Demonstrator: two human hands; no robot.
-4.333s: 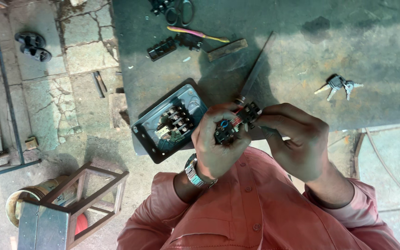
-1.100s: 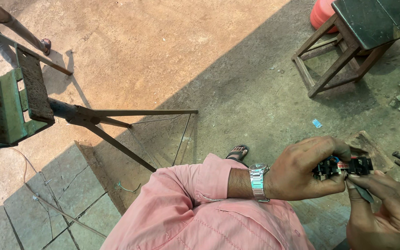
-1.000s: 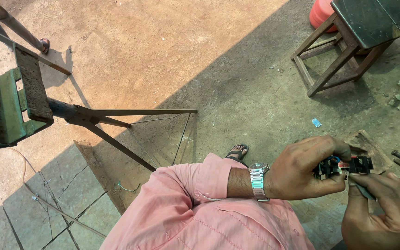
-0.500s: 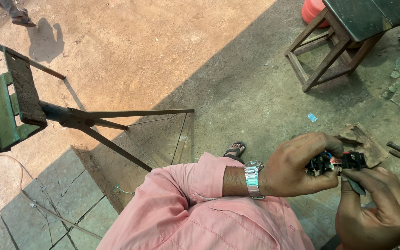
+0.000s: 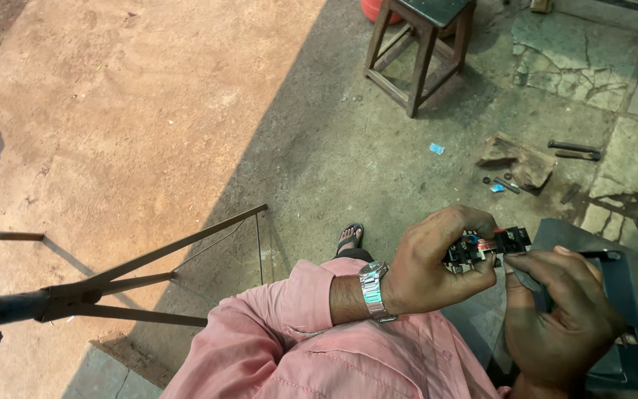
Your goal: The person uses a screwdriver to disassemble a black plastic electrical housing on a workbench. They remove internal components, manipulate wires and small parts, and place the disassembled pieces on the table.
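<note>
Above dusty concrete ground (image 5: pixel 186 111), left hand (image 5: pixel 437 266) clenches a black switch part (image 5: pixel 485 247), right hand (image 5: pixel 559 310) touching it.

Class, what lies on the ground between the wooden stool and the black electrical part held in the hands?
Head view: a small blue scrap on concrete, between stool and part.

No packages, signs or screens visible. Possible small red-and-white label (image 5: pixel 486 244) on black electrical part, between fingers of both hands; too small to confirm. Nothing else of that kind.
</note>
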